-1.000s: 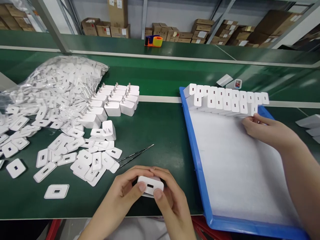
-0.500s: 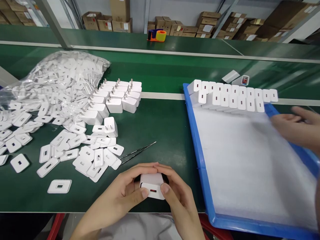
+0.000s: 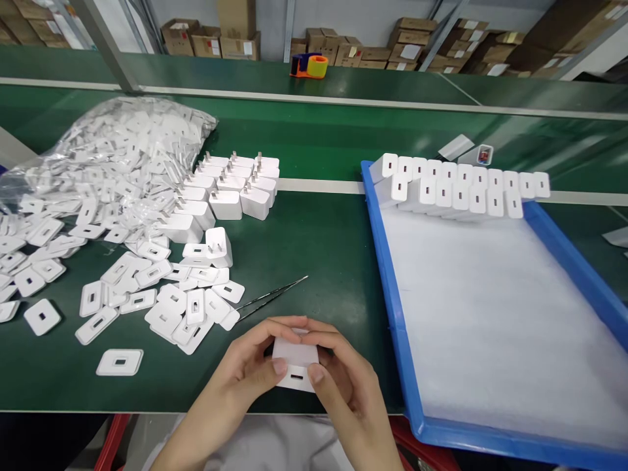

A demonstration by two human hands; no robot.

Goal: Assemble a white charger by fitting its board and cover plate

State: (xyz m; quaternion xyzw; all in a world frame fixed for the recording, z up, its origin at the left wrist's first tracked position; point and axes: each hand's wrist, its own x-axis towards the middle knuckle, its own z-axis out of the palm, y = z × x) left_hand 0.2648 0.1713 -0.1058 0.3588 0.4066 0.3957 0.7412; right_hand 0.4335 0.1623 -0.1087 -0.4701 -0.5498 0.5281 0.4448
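Between both hands, close to the table's front edge, is a white charger (image 3: 296, 356) with a slotted face turned toward me. My left hand (image 3: 255, 363) grips its left side, thumb on the front face and fingers around the back. My right hand (image 3: 343, 369) holds the right side the same way, its thumb at the front corner. Just beyond the hands lie black tweezers (image 3: 275, 297), touching a pile of loose white cover plates (image 3: 171, 307). One white cover plate (image 3: 120, 362) rests alone to the left.
A clear bag of white plates (image 3: 142, 140) fills the back left, beside rows of pronged chargers (image 3: 226, 204). At right, a blue tray (image 3: 400, 327) holds two rows of chargers (image 3: 460, 195) at its far end. Orange tape dispenser (image 3: 309, 66) sits on the back ledge.
A co-worker's hand at the right, over the tray's edge, has gone out of view. Both my hands keep hold of the charger, thumbs shifted slightly, and its front slot now looks dark rather than red.
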